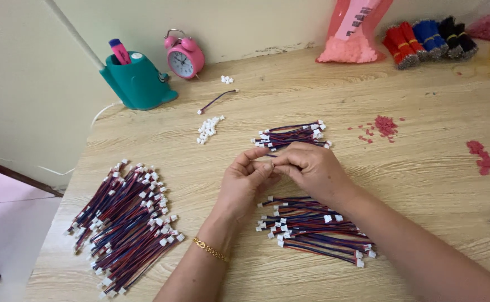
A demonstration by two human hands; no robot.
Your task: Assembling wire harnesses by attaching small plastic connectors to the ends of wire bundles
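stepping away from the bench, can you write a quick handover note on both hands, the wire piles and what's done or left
Left hand and right hand: fingertips pinched together on one thin wire, held just above the table; what the fingertips do to it is hidden.
Big pile of red-and-blue wires with white connectors lies at left, looks finished.
Small bundle lies just beyond the hands, another bundle under the right wrist.
Loose white connectors and a single wire lie further back.
Left: the two smaller bundles, though I cannot tell which is done.
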